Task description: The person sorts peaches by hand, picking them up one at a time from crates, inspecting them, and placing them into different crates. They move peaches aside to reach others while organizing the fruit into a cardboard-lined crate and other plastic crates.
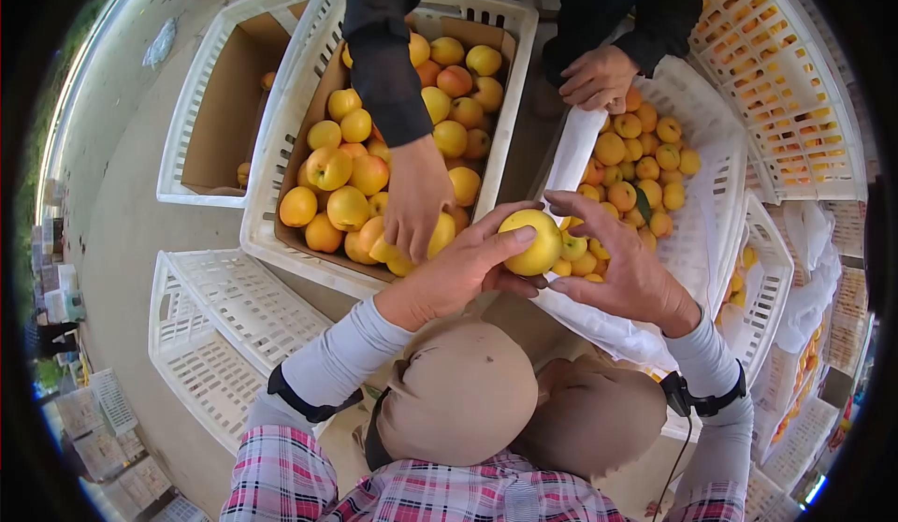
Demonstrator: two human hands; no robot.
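Observation:
A smooth yellow nectarine [533, 241] rests in my left hand [477, 255], my thumb across its front and fingers curled behind it. My right hand [631, 265] is open in a C shape at the fruit's right side, fingertips close to its upper and lower edge. Beneath my right hand stands a white crate [706, 190] lined with white sheeting, holding many smaller-looking yellow nectarines [645, 152]. To the left, a cardboard-lined white crate [374, 283] is filled with yellow and red-blushed nectarines [360, 181].
Opposite me, a person in dark sleeves has one hand [418, 195] among the left crate's fruit and another hand [599, 78] on the right crate's liner. Stacked white crates [215, 316] stand at lower left. Another cardboard-lined crate [201, 171] holds a few fruits.

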